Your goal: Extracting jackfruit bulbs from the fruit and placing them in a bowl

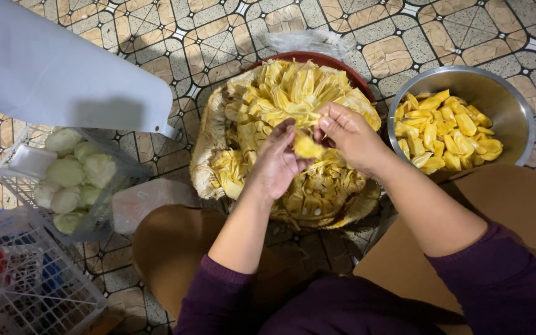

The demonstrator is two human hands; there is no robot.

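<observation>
Both hands were pinching the same yellow jackfruit pod [309,147], left hand [275,162] and right hand [350,135] each with a tight grip on it, right over the split-open jackfruit [249,118]. Just off to the right hand's side sat a steel bowl [497,93] of cleaned pods, and well to the left a white basket [103,214] of pale green fruit.

sleeves [466,273]: dark purple, long, pushed up to mid-forearm | top: same purple knit, plain, no markings | trousers [175,248]: tan-brown, plain | left hand [274,164], right hand [350,135]: bare, no gloves, no rings seen
</observation>
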